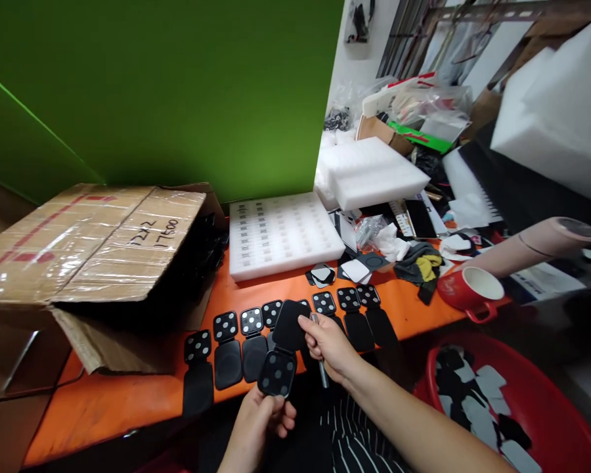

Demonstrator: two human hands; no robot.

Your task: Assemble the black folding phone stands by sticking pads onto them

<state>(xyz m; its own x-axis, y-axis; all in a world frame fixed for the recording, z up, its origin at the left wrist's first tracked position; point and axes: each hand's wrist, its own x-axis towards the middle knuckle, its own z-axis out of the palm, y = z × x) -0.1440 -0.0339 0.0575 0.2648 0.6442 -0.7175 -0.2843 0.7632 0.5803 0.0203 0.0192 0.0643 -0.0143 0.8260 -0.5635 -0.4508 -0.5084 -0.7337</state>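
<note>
My left hand [263, 417] grips the lower half of an open black hinged case [282, 351], the half with several white dots inside. My right hand [328, 341] pinches the case's plain upper flap at its right edge and also holds a thin metal tool [322, 373] that points down from the fist. Behind the case, a row of several identical open black cases [226, 348] lies along the front of the orange table [128, 401], dotted halves away from me.
An open cardboard box [93, 256] stands at the left. A white foam tray [280, 233] with small parts sits behind the row, foam blocks [374, 174] beyond it. At the right are a red mug [467, 292], a cardboard tube [532, 246] and a red basin [546, 420] of scraps.
</note>
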